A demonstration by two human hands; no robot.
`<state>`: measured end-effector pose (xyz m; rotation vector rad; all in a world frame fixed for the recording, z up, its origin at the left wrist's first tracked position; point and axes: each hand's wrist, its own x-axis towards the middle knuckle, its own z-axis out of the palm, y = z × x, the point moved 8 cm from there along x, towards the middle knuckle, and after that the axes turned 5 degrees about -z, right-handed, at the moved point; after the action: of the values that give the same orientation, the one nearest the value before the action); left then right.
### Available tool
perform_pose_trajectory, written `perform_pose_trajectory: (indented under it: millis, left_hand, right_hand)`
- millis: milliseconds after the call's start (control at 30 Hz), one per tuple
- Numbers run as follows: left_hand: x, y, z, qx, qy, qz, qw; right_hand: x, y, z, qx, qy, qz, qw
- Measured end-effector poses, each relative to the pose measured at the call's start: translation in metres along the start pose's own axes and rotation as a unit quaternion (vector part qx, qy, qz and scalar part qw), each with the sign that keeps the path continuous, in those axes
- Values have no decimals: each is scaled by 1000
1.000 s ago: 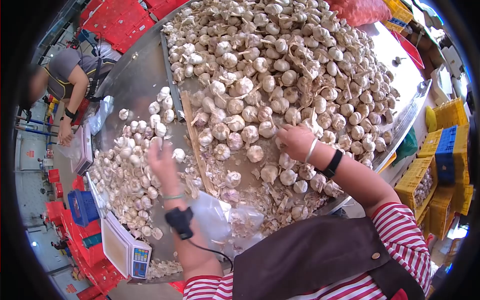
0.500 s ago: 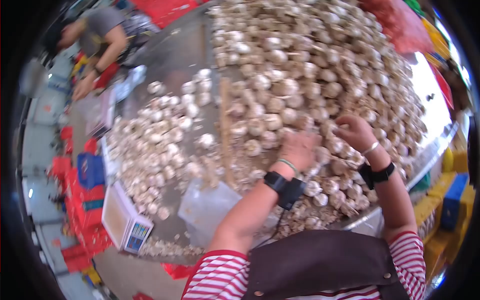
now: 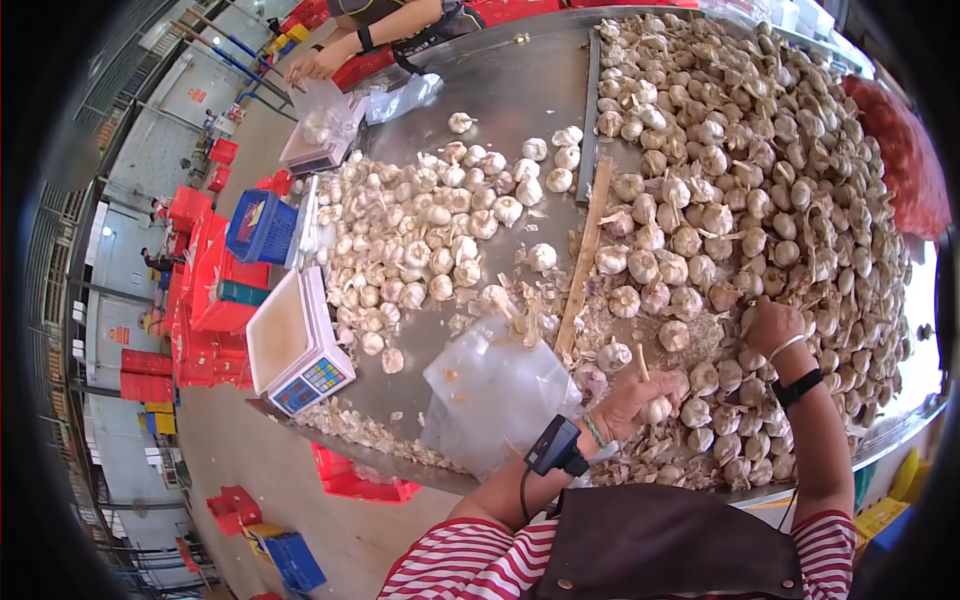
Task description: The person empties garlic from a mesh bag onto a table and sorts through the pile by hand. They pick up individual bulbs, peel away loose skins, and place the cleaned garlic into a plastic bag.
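Observation:
My left hand (image 3: 632, 398) is closed around a garlic bulb (image 3: 657, 409) whose pale stem points up, just above the near part of the pile. To its right, my right hand (image 3: 776, 328) is closed at the edge of the large garlic heap (image 3: 785, 180); what lies between its fingertips is too hidden to tell. A wooden strip (image 3: 585, 262) runs between that heap and a smaller group of cleaner white bulbs (image 3: 420, 235). Clear plastic bags (image 3: 490, 385) lie on the metal table left of my left hand, beside loose skins.
A scale (image 3: 300, 340) stands at the table's left edge, with a blue basket (image 3: 262, 228) beyond it. At the far side a person's hands (image 3: 318, 65) hold a bag over another scale (image 3: 318, 150). A red mesh sack (image 3: 900, 155) lies at the right.
The view has turned and is sharper. My left hand has come nearer to me and now shows a stemmed bulb in it; my right hand is lower, on the bulbs.

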<state>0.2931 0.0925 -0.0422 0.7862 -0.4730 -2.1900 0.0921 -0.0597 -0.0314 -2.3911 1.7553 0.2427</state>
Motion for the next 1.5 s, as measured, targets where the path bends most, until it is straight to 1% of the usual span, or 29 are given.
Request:
perform_pose_trajectory:
  millis: [133, 200, 267, 333, 400, 467, 500, 533, 567, 600, 633, 667, 700, 733, 767, 800, 833, 867, 933, 1000, 1067, 1133, 1167, 1233, 1267, 1367, 1400, 1433, 1500]
  left_hand:
    - [-5, -30, -3, -11, -36, -64, 997]
    - [-18, -30, 23, -51, -137, -105, 984]
    - [-21, -35, 38, -69, -181, -137, 971]
    - [-23, -23, 57, -186, -182, -107, 960]
    - [-23, -32, 51, -207, -214, -106, 949]
    - [-13, -72, 8, -268, -120, -155, 943]
    - [-10, -72, -2, -242, -100, -121, 957]
    - [-25, -40, 20, -319, -209, -103, 919]
    - [-29, -30, 22, -329, -152, -106, 926]
    - [-13, -53, -37, -289, -88, -56, 952]
    - [-35, 25, -38, -123, 46, 149, 980]
    - [-34, 32, -104, -220, 91, 144, 961]
    - [-55, 81, -141, -51, 187, 270, 943]
    - [-60, 126, -124, -178, 8, 231, 956]
    - [-77, 181, -99, -302, -166, 191, 919]
    - [-97, 225, -125, -193, -21, 293, 936]
    - [-117, 268, -164, -176, 120, 372, 903]
    - [-149, 279, -185, -133, 382, 390, 827]
    - [-179, 292, -171, 22, 488, 457, 743]
    - [-168, 286, -170, 157, 497, 464, 716]
    - [-103, 241, -137, 338, 465, 358, 736]
    - [-32, 166, -79, 412, 311, 276, 811]
    - [-6, 130, -41, 530, 241, 222, 782]
    - [25, 78, 0, 734, 156, 258, 608]
    - [37, 56, 12, 794, 135, 265, 530]
    - [59, 40, 11, 793, 188, 237, 528]
    - [63, 41, 7, 794, 188, 238, 526]
    - [66, 45, 0, 767, 196, 226, 567]
    - [65, 48, -11, 738, 208, 213, 606]
  right_hand:
    - [-16, -3, -31, 88, 44, 9, 995]
    - [-41, -26, -68, 163, 132, -85, 974]
    - [-67, -55, -82, 288, 76, -90, 950]
    - [-92, -94, -87, 403, 21, -174, 898]
    - [-112, -128, -83, 340, 40, -296, 892]
    - [-130, -143, -79, 367, -15, -283, 886]
    - [-133, -142, -81, 404, -20, -270, 874]
    - [-135, -138, -82, 440, -25, -253, 861]
    - [-138, -128, -85, 432, 26, -241, 868]
    - [-140, -115, -85, 422, 76, -227, 874]
    - [-145, -80, -69, 407, 67, -162, 897]
    - [-153, -59, -53, 439, 59, -117, 889]
    - [-159, -44, -52, 419, 71, -97, 900]
    - [-166, -30, -53, 397, 78, -79, 911]
    - [-173, -15, -52, 387, 76, -37, 918]
    - [-180, -2, -50, 377, 76, -1, 923]
    - [-188, 9, -50, 386, 101, 18, 917]
    - [-193, 17, -49, 400, 117, 38, 908]
    - [-201, 32, -31, 407, 119, 73, 903]
    - [-197, 26, -30, 403, 118, 83, 904]
    - [-179, 5, -29, 390, 61, 54, 917]
    - [-156, -19, -28, 357, 98, -49, 928]
    - [-141, -33, -27, 324, 87, -86, 938]
    - [-113, -57, -14, 231, 90, -146, 958]
    - [-101, -70, -7, 175, 18, -143, 974]
    - [-79, -94, 6, 83, -19, -175, 981]
    - [-76, -100, 16, 72, -96, -173, 978]
    - [-77, -104, 27, 61, -174, -171, 968]
    - [-76, -104, 30, 70, -144, -176, 971]
